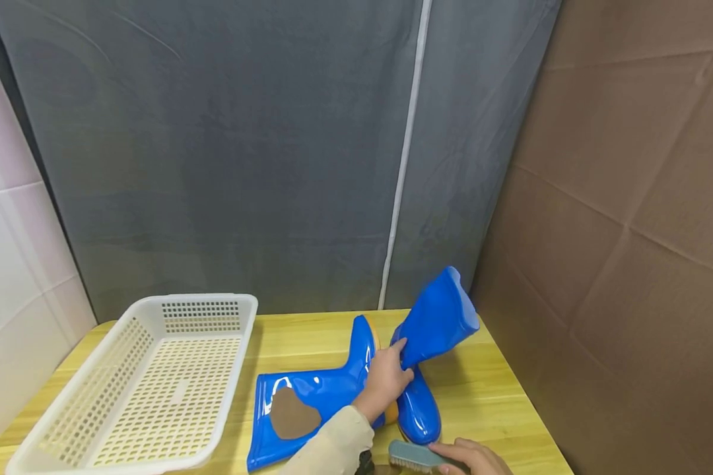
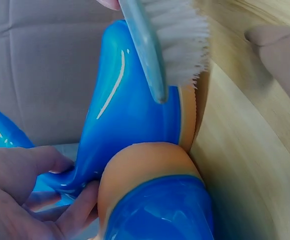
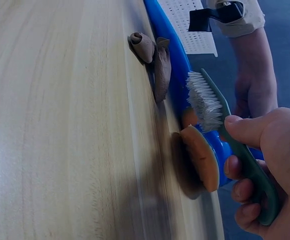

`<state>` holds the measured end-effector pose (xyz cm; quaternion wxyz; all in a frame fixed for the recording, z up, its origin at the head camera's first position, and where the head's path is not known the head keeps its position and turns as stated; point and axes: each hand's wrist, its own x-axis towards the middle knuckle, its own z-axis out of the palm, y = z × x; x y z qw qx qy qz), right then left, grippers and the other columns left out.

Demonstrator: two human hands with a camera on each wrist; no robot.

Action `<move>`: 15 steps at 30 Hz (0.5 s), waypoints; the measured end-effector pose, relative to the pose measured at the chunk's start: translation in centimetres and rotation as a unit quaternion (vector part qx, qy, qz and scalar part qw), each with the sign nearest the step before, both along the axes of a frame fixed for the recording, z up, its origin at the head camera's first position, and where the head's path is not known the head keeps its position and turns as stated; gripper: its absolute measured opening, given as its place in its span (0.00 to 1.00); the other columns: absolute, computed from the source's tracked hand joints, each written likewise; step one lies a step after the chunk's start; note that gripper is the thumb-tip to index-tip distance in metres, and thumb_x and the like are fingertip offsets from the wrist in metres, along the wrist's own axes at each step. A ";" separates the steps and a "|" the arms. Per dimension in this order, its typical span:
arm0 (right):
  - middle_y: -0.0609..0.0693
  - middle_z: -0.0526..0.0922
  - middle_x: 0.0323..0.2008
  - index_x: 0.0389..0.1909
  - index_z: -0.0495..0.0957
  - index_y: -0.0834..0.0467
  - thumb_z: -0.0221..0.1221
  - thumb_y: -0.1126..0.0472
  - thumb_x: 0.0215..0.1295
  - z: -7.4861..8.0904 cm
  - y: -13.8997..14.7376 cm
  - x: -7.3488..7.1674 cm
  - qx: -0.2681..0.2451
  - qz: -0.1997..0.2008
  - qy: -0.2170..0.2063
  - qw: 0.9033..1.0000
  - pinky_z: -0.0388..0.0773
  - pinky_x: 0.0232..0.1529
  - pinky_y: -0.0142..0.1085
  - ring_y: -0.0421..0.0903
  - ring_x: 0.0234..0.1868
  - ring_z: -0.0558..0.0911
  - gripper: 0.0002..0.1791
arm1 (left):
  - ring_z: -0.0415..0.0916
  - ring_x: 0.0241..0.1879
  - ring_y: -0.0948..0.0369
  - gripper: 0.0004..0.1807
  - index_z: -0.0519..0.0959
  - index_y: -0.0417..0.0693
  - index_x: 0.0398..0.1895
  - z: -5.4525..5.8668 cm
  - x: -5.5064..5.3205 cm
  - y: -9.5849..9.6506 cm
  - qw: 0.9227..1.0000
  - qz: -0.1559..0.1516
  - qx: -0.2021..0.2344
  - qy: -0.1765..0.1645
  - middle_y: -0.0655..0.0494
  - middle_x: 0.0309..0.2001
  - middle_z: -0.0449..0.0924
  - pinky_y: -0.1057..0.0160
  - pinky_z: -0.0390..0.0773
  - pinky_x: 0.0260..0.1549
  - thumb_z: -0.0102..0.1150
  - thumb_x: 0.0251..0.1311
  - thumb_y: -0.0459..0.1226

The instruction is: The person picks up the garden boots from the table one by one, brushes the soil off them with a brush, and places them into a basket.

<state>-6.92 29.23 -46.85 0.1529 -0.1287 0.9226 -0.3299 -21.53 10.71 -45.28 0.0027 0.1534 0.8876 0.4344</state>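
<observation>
My left hand grips one blue rain boot at the ankle; its shaft leans to the right and its toe points towards me. In the left wrist view, fingers and thumb pinch the folded rubber. My right hand holds a green-grey scrub brush by its handle, white bristles at the far end. The brush head is beside the boot's toe; whether it touches cannot be told. The second blue boot lies on its side to the left, a brown patch on its shaft.
A white perforated plastic basket stands on the left of the wooden table. Rolled brown pieces lie near the lying boot. A grey curtain hangs behind, and a brown covered wall rises on the right.
</observation>
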 end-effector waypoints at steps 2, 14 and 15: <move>0.36 0.75 0.31 0.61 0.79 0.44 0.53 0.40 0.71 0.0 0.0 0.0 0.002 0.002 0.000 1.000 0.65 0.26 0.27 0.30 0.27 0.70 0.23 | 0.87 0.45 0.46 0.33 0.68 0.39 0.69 0.1 0.1 0.0 1.000 0.001 -0.005 0.005 0.43 0.41 0.87 0.48 0.85 0.45 0.65 0.61 0.34; 0.35 0.76 0.32 0.61 0.79 0.43 0.53 0.40 0.71 0.0 0.2 -0.2 -0.002 0.005 -0.006 1.000 0.66 0.27 0.27 0.30 0.28 0.71 0.23 | 0.83 0.53 0.43 0.30 0.69 0.40 0.70 0.5 0.5 0.5 1.000 0.011 0.000 0.002 0.39 0.54 0.83 0.47 0.83 0.47 0.61 0.64 0.33; 0.35 0.76 0.32 0.61 0.79 0.43 0.53 0.40 0.71 0.0 0.2 -0.2 -0.002 0.006 -0.004 1.000 0.66 0.27 0.27 0.30 0.28 0.71 0.23 | 0.83 0.52 0.44 0.29 0.68 0.41 0.70 0.5 0.6 0.6 1.000 0.012 -0.001 0.002 0.40 0.51 0.85 0.47 0.83 0.47 0.60 0.65 0.33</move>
